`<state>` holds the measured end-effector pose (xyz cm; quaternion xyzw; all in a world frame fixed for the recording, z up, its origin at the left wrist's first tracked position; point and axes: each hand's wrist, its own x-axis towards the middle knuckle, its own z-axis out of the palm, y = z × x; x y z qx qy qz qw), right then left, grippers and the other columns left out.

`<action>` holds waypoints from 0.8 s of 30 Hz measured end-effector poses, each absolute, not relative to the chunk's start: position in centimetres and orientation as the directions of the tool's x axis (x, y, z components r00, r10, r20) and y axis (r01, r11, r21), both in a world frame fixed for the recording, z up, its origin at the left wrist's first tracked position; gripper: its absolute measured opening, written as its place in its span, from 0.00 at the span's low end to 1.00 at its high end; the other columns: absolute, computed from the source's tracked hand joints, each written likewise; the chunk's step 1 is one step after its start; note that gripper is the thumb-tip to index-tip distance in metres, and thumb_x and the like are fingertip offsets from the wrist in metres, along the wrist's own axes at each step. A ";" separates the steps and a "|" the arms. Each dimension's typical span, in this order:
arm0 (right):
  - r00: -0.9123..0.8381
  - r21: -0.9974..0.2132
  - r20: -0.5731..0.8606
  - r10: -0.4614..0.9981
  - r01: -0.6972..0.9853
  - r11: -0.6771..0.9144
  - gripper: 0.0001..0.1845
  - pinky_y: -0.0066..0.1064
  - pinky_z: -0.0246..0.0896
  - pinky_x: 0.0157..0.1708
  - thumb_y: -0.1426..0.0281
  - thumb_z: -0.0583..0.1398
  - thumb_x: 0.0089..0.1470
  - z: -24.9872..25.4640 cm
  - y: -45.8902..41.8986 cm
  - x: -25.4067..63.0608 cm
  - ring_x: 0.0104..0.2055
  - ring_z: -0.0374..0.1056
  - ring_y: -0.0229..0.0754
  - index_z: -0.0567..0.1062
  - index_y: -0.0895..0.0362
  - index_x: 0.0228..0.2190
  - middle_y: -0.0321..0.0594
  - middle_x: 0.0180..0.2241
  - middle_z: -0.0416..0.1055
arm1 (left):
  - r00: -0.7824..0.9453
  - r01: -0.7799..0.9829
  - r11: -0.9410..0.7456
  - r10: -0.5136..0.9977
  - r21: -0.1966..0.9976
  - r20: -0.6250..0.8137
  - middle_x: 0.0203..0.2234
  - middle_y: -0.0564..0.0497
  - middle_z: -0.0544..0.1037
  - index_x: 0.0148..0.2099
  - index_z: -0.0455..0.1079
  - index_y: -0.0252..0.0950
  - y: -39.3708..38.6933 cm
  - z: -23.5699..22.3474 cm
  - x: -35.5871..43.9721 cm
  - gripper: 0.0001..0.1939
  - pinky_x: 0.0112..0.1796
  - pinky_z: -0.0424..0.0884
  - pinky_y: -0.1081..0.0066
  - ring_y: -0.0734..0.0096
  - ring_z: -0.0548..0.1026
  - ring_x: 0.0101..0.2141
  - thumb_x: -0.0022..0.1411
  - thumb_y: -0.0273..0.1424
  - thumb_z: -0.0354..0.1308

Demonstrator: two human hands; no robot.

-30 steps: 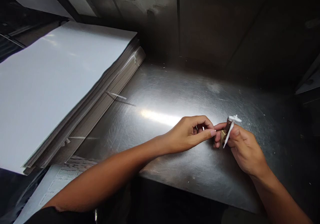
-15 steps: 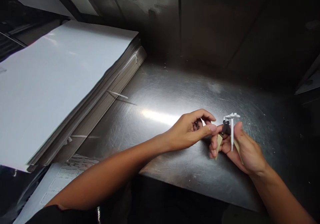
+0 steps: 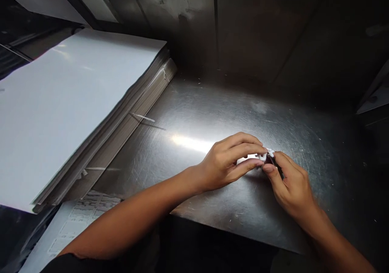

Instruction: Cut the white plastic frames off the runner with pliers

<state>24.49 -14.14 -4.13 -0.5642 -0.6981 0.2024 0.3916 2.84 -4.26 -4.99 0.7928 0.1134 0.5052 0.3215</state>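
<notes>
Just over the metal table, my two hands meet at a small white plastic piece [image 3: 270, 153]. My left hand [image 3: 226, 161] pinches it between thumb and fingertips; part of the piece shows under the fingers. My right hand [image 3: 294, 185] is closed, thumb and forefinger beside the white piece. A dark bit of the pliers [image 3: 279, 170] shows against the right fingers, while the cream handles are hidden in this hand. Whether the plier jaws touch the white piece cannot be made out.
A thick stack of sheets with a white top sheet [image 3: 79, 98] lies at left, thin white strips sticking out of its side. The scratched metal table [image 3: 212, 102] meets a dark metal wall [image 3: 188, 25] behind. Printed paper [image 3: 75, 224] lies at lower left.
My left hand has closed on the white piece, which has tilted over from upright. My right hand has turned, and its fingers now cover the pliers' cream handles.
</notes>
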 end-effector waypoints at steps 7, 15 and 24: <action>-0.138 -0.626 0.375 0.917 0.692 0.360 0.25 0.33 0.62 0.35 0.50 0.54 0.87 -4.4 -14.1 24.6 0.35 0.71 0.40 0.73 0.54 0.41 0.36 0.39 0.74 | 0.437 -0.096 -0.792 0.510 0.602 0.741 0.46 0.45 0.89 0.54 0.80 0.36 -4.5 -4.7 3.0 0.07 0.47 0.87 0.67 0.63 0.89 0.45 0.77 0.25 0.70; -0.160 -0.554 0.408 0.899 0.739 0.383 0.20 0.34 0.67 0.38 0.54 0.54 0.88 -5.0 -14.1 24.6 0.38 0.75 0.42 0.76 0.55 0.52 0.38 0.42 0.76 | 0.388 -0.114 -0.672 0.648 0.732 0.656 0.41 0.47 0.89 0.48 0.83 0.36 -4.9 -4.3 3.0 0.00 0.39 0.84 0.71 0.67 0.88 0.40 0.77 0.27 0.70; -0.187 -0.514 0.437 0.880 0.751 0.415 0.13 0.34 0.64 0.35 0.62 0.57 0.87 -5.4 -14.0 24.2 0.33 0.73 0.39 0.77 0.57 0.50 0.37 0.40 0.76 | 0.514 -0.237 0.062 0.855 0.969 0.071 0.34 0.47 0.86 0.40 0.83 0.34 -4.6 -4.1 3.5 0.17 0.26 0.72 0.76 0.72 0.80 0.30 0.68 0.43 0.78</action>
